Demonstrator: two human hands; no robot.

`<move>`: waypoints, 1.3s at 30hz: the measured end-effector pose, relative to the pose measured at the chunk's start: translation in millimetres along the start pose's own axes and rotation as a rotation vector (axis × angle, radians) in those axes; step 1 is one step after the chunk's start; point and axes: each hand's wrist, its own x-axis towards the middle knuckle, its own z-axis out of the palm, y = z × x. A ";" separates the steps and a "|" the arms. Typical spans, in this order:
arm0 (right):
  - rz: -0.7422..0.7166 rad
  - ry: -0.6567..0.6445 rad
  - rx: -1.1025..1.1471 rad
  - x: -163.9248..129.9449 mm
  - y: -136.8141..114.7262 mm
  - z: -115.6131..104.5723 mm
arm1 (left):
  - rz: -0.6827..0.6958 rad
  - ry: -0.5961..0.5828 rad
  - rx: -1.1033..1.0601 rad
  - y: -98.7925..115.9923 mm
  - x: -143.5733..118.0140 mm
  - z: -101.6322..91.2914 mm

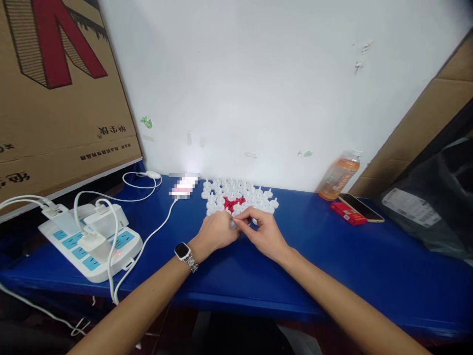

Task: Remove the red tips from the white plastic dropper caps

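A white wall backs the blue tabletop (332, 256). At the near edge of a cluster of small white plastic pieces (236, 195) with red ones in its middle, the left hand (216, 230) and right hand (264, 232) meet, fingertips pinched together on one white piece (234, 223). A power strip (92, 241) lies well to the left.

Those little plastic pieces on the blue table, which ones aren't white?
The red pieces in the middle of the cluster, just beyond the left hand and right hand; the white pieces surround them.
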 end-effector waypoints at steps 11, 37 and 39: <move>0.153 0.070 0.207 3.7 11.3 -3.2 | 0.239 0.036 -0.417 -8.1 4.9 2.5; -0.078 -0.218 -0.279 13.9 10.6 -12.0 | 0.248 0.279 -0.145 -31.7 12.3 -8.6; -0.081 -0.164 -0.333 22.0 12.2 -16.7 | 0.241 0.272 -0.144 -29.6 11.0 -7.0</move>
